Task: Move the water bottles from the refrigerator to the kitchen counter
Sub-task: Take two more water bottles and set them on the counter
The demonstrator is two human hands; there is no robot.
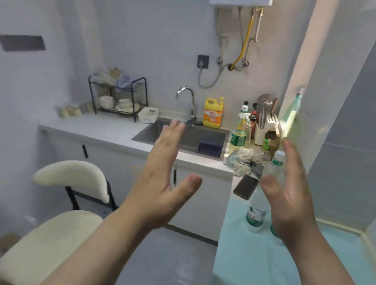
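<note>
Two clear water bottles with green labels stand upright on the light green counter [284, 280] at the right. One bottle [256, 210] shows in front of my right hand [293, 193]. The other bottle [278, 160], with a white cap, stands mostly hidden behind that hand. My right hand is open, palm facing left, held close beside both bottles without gripping either. My left hand [163, 170] is also open with fingers spread, raised in mid-air in front of the sink and apart from the bottles. The refrigerator is not in view.
A dark phone [246, 186] lies on the counter corner by a crumpled cloth [242, 159]. The steel sink [183, 137], tap, yellow detergent jug [212, 113], sauce bottles and a knife block sit behind. A dish rack [117, 97] stands left. A cream chair [58, 221] is lower left.
</note>
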